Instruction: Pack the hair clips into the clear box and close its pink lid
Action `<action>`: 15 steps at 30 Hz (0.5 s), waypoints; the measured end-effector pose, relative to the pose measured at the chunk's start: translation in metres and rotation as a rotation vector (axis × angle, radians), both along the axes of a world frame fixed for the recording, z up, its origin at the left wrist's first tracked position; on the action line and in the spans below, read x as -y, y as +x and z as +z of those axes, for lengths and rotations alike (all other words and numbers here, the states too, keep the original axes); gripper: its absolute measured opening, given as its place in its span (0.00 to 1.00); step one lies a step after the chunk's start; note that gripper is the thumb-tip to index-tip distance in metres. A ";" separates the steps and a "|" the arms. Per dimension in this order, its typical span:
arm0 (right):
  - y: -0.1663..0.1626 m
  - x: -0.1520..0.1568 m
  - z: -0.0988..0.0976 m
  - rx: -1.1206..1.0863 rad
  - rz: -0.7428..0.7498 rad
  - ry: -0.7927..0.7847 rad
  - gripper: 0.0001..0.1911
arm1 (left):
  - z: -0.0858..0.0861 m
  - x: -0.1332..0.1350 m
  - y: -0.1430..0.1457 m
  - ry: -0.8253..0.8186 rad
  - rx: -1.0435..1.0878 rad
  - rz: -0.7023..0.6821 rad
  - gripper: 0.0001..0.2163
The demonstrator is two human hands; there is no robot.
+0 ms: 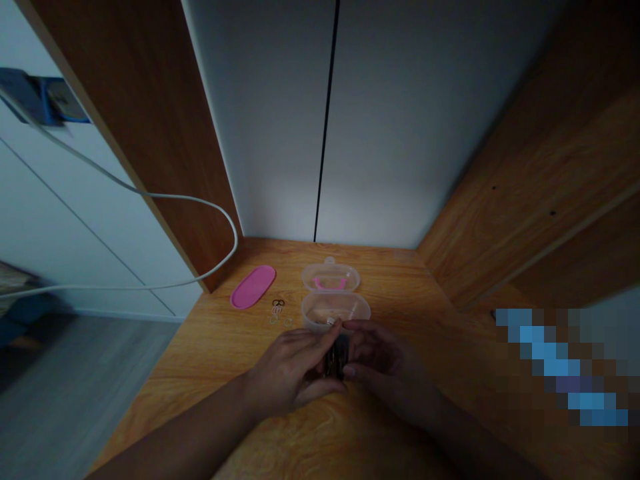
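My left hand [295, 367] is closed around a small dark, shiny object [336, 358] with thin lighter streaks; its exact kind cannot be made out. On its right side, the fingers of my right hand [383, 363] are curled in against the same object. Just beyond my fingertips stands a clear oval plastic box [309, 308], its hinged lid [330, 271] folded back and showing a pink handle. Something small and pale shows at the box's near side, partly behind my fingers. Several small rings or clips [277, 309] lie left of the box.
A pink oval tray or lid [253, 287] lies at the back left of the wooden tabletop [200, 347]. A white cable [235, 233] loops in from the left. Wooden panels and a pale wall enclose the back and sides. At the right, a patch is pixelated.
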State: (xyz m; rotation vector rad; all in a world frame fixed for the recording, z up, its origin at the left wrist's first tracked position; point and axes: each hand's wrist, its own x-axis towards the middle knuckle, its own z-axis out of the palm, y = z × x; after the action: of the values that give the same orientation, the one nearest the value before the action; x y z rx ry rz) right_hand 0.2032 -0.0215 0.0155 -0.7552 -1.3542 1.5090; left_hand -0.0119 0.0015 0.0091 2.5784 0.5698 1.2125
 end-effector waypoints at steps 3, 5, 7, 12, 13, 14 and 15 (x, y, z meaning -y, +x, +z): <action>0.001 0.000 0.001 0.017 0.002 0.001 0.20 | 0.002 0.003 -0.001 -0.020 0.010 0.007 0.33; 0.002 0.000 0.003 0.021 -0.013 0.008 0.15 | 0.004 0.005 0.000 -0.045 0.037 0.004 0.35; 0.002 0.000 0.006 0.019 -0.016 0.003 0.12 | 0.005 0.006 0.001 -0.076 0.067 0.005 0.38; -0.001 -0.001 0.012 -0.026 -0.043 -0.010 0.10 | 0.002 0.006 0.002 -0.182 0.055 0.053 0.45; -0.001 -0.002 0.013 -0.024 -0.046 -0.015 0.10 | 0.001 0.006 0.002 -0.196 0.047 0.059 0.45; -0.001 -0.002 0.012 -0.019 -0.047 -0.021 0.10 | 0.000 0.006 0.002 -0.204 0.040 0.065 0.45; 0.000 -0.003 0.012 -0.010 -0.051 -0.031 0.10 | -0.001 0.006 0.002 -0.206 0.034 0.070 0.44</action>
State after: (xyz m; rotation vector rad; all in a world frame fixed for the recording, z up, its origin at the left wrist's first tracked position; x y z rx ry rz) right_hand 0.2028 -0.0189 0.0271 -0.7950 -1.2978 1.4947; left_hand -0.0100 -0.0041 0.0078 2.3800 0.7422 1.1509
